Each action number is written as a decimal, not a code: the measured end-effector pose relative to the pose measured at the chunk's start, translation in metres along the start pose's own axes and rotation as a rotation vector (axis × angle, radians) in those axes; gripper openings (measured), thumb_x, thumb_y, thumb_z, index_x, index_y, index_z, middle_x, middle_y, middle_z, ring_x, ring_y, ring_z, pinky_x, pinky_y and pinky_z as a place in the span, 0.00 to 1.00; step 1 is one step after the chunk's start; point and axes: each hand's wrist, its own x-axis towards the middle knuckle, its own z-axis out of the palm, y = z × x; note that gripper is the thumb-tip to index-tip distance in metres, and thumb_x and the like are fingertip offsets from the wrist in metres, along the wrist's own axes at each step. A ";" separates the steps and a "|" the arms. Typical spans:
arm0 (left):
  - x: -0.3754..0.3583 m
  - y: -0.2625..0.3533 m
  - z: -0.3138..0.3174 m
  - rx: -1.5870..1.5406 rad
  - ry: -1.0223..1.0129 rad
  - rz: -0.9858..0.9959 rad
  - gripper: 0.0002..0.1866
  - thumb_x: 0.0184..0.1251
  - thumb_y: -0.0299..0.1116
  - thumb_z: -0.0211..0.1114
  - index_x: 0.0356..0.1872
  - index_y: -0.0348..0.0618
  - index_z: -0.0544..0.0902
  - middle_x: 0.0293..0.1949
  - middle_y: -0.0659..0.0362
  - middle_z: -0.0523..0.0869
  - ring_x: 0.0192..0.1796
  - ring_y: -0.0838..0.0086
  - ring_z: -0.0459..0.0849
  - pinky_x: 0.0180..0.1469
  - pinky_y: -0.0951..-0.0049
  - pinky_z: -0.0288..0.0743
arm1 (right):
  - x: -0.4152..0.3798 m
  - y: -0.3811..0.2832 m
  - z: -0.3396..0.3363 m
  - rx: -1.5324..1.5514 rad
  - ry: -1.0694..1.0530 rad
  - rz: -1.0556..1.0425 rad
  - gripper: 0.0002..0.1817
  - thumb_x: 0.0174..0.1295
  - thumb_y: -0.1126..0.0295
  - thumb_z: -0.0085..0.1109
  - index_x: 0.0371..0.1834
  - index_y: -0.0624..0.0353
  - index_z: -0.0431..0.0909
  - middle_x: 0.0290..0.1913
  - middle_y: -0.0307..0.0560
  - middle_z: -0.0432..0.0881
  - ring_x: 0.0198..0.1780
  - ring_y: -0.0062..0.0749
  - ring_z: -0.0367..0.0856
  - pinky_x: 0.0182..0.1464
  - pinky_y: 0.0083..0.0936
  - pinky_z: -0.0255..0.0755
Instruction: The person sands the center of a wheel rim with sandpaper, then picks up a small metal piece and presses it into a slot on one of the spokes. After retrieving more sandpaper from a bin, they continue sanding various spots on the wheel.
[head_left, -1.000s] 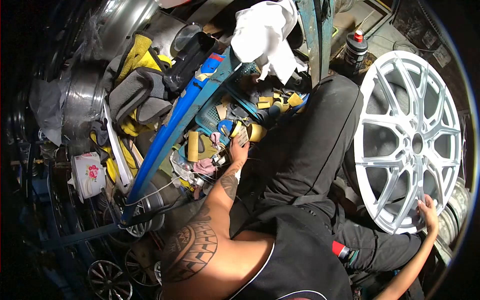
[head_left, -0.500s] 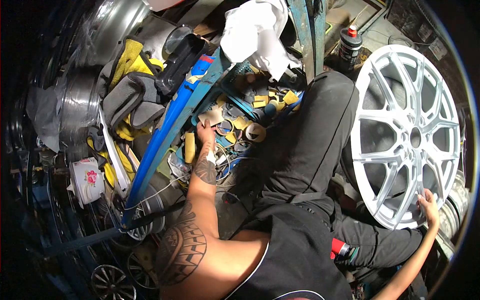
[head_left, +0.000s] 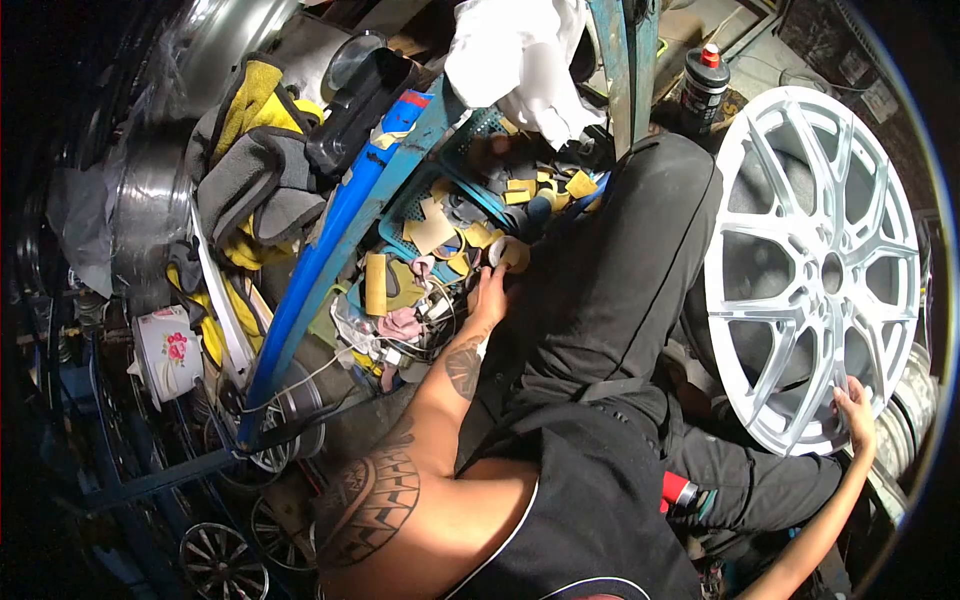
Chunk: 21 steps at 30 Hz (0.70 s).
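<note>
My left hand (head_left: 487,294) reaches into the clutter by the teal basket, its fingers closed at the edge of a tape roll (head_left: 515,254). A flat beige piece (head_left: 433,228), like paper or card, lies in the basket to the left of that hand. Around it are yellow foam pieces (head_left: 476,235). My right hand (head_left: 855,412) grips the lower edge of a silver multi-spoke wheel (head_left: 832,272), which stands tilted beside my right leg. Its thumb and fingers close near a spoke.
A blue metal frame bar (head_left: 300,300) slants along the left, with grey and yellow cloths (head_left: 265,180) beyond it. A white cloth (head_left: 520,65) hangs at the top. Behind my knee stands a black spray can (head_left: 704,85) with a red tip. Several other wheels (head_left: 222,562) sit lower left.
My left hand has moved right, away from the beige piece, to the tape roll, which now looks tilted. My right hand stays on the wheel.
</note>
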 end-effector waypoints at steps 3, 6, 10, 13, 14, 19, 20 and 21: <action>0.011 -0.005 -0.004 -0.050 0.087 -0.027 0.20 0.69 0.46 0.71 0.58 0.54 0.81 0.52 0.51 0.82 0.51 0.44 0.85 0.49 0.45 0.80 | 0.001 0.004 -0.002 -0.001 -0.001 -0.005 0.19 0.71 0.65 0.65 0.60 0.63 0.77 0.38 0.34 0.78 0.35 0.19 0.75 0.39 0.20 0.70; 0.027 -0.015 -0.024 -0.178 0.173 -0.151 0.18 0.70 0.49 0.69 0.46 0.46 0.85 0.41 0.48 0.86 0.45 0.44 0.86 0.45 0.47 0.79 | 0.000 0.002 0.000 -0.001 0.000 -0.007 0.19 0.72 0.64 0.65 0.59 0.63 0.77 0.37 0.34 0.78 0.35 0.19 0.75 0.39 0.20 0.70; 0.043 -0.048 -0.048 -0.259 0.245 -0.332 0.23 0.74 0.55 0.64 0.45 0.42 0.87 0.35 0.41 0.90 0.42 0.41 0.88 0.45 0.47 0.79 | 0.003 0.005 -0.003 -0.033 -0.022 -0.025 0.20 0.72 0.62 0.66 0.58 0.63 0.77 0.37 0.35 0.78 0.34 0.19 0.75 0.39 0.20 0.71; 0.041 -0.058 -0.059 -0.134 0.171 -0.320 0.22 0.75 0.54 0.62 0.47 0.44 0.88 0.38 0.41 0.90 0.43 0.41 0.88 0.46 0.47 0.80 | 0.005 0.008 -0.004 -0.015 -0.025 -0.037 0.20 0.72 0.61 0.66 0.58 0.64 0.77 0.37 0.34 0.78 0.34 0.19 0.75 0.38 0.20 0.70; 0.039 -0.060 -0.055 -0.160 0.182 -0.276 0.21 0.74 0.53 0.63 0.48 0.45 0.88 0.38 0.41 0.90 0.43 0.42 0.88 0.45 0.47 0.80 | 0.005 0.008 -0.003 -0.011 -0.031 -0.034 0.20 0.72 0.62 0.66 0.58 0.63 0.77 0.37 0.34 0.78 0.34 0.19 0.75 0.38 0.20 0.70; 0.029 -0.044 -0.041 -0.300 0.191 -0.160 0.18 0.70 0.39 0.69 0.58 0.47 0.85 0.36 0.46 0.89 0.41 0.48 0.88 0.45 0.52 0.80 | 0.003 0.006 0.000 -0.042 0.014 -0.046 0.15 0.73 0.65 0.64 0.56 0.61 0.78 0.34 0.33 0.78 0.33 0.18 0.76 0.37 0.18 0.70; 0.032 -0.043 -0.043 -0.256 0.241 -0.121 0.19 0.70 0.36 0.68 0.59 0.45 0.84 0.34 0.48 0.88 0.39 0.49 0.87 0.45 0.53 0.80 | 0.002 0.007 0.000 -0.046 0.023 -0.049 0.15 0.73 0.65 0.64 0.56 0.61 0.78 0.35 0.33 0.78 0.33 0.18 0.76 0.37 0.18 0.70; 0.039 -0.051 -0.038 -0.252 0.349 -0.100 0.16 0.69 0.33 0.66 0.56 0.43 0.84 0.33 0.47 0.88 0.39 0.50 0.87 0.44 0.53 0.80 | 0.002 0.007 0.000 -0.035 0.022 -0.047 0.15 0.73 0.65 0.64 0.57 0.61 0.78 0.35 0.33 0.78 0.33 0.18 0.76 0.37 0.19 0.70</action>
